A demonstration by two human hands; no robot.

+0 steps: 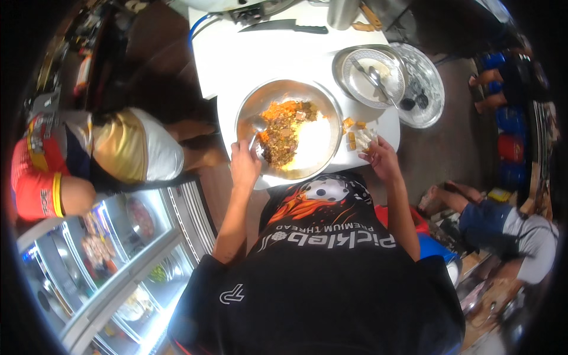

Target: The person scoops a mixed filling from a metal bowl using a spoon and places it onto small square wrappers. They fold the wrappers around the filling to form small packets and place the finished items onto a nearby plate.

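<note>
A wide metal mixing bowl (242,106) stands on the white table in front of me. In it lie chopped orange bits, brown minced filling (278,148) and a white powdery or grainy heap (313,142). My left hand (244,163) is at the bowl's near left rim, closed on the handle of a metal spoon (258,123) whose head rests by the orange bits. Right of the bowl, my right hand (383,158) pinches a whitish crinkled wrapper (365,139). Several small yellow-brown blocks (350,125) lie beside the wrapper, between it and the bowl.
A sieve-like white basket (361,92) with spoons sits in a metal basin at the right, overlapping a larger whitish basin (435,89). A knife (290,26) lies at the far side. A person (130,145) is at the left by a lit display case (112,254); another (509,231) sits at the right.
</note>
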